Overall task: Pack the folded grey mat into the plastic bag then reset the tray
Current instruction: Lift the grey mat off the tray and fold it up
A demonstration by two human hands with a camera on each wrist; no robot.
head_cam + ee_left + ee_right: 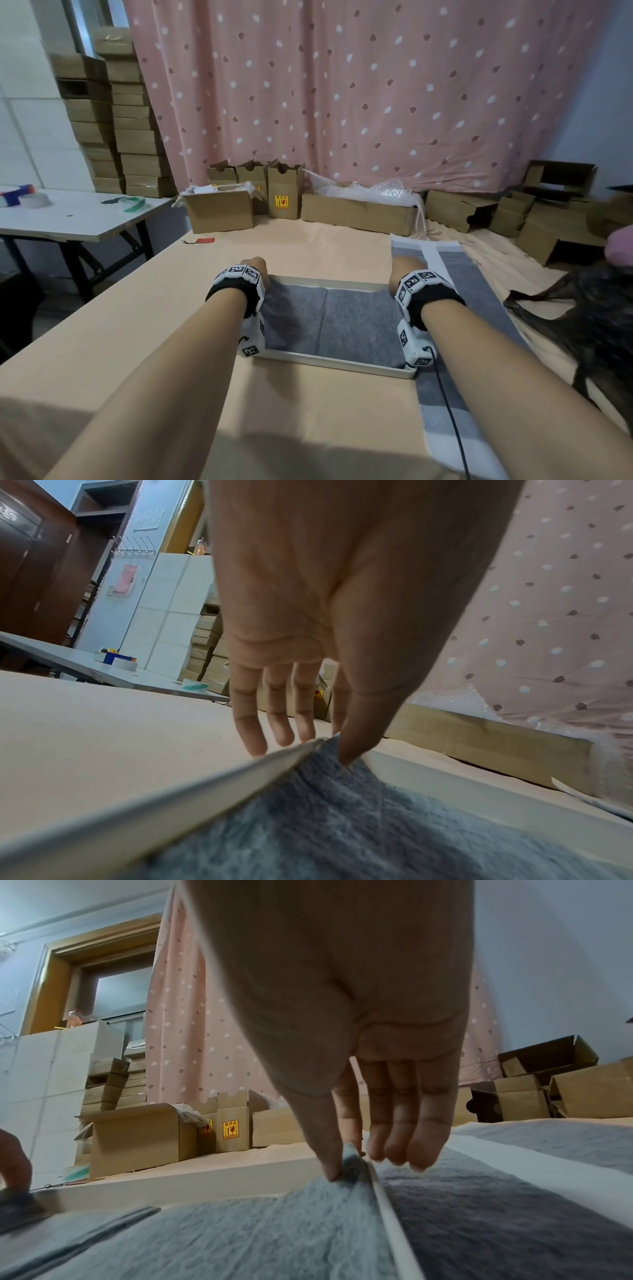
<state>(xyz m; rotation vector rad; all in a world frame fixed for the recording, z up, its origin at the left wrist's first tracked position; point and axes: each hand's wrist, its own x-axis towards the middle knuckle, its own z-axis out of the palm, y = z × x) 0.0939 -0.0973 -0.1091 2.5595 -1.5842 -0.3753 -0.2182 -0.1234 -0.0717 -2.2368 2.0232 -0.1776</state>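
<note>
the grey mat (pixel 329 320) is not packed yet; it lies in the tray (pixel 337 364). the left hand (pixel 308 631) and right hand (pixel 359 1031) each pinch a far corner.

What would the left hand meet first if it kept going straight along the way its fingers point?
The left hand points down at the tray's left rim; its thumb already touches the grey mat, so it would likely press into mat and rim at once.

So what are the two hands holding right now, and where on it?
Both pinch the folded grey mat lying in the tray: left hand at its far left corner, right hand at its far right corner.
</note>
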